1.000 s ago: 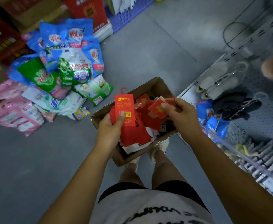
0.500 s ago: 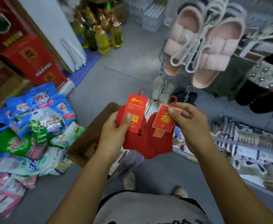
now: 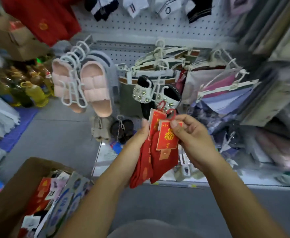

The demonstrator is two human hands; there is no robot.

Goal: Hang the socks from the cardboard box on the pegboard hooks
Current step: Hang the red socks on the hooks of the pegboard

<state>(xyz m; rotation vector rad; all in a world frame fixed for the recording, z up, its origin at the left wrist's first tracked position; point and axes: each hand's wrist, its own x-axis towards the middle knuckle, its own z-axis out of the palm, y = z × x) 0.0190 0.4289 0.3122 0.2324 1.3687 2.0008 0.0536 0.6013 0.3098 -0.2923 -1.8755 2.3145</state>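
You held two pairs of red socks (image 3: 163, 162) between your hands, just right of centre and well clear of the cardboard box (image 3: 19, 179) at seven o'clock, which had more packets in it.

Your left hand (image 3: 137, 143) gripped the rear pair from nine o'clock. Its fingers were tucked behind the fabric and the thumb lay along the edge of the rear card (image 3: 155, 121). That looked like a carrying hold for the spare pair.

Your right hand (image 3: 194, 134) pinched the front card (image 3: 168, 136) near its top corner from three o'clock, thumb on the printed face and fingers curled behind. I judge you took it high so that the small red hooks (image 3: 172, 115) at twelve o'clock of the cards were left free for a peg.

The cards overlapped, so the pairs were not yet parted, and neither pair was on a peg.

The pegboard (image 3: 140, 26) stood at twelve o'clock, with other socks (image 3: 134, 6) hung along its top and pink slippers (image 3: 92, 86) at ten o'clock.

The next need was probably to separate the front pair and line its hook up with a free peg. Which peg, I couldn't tell.
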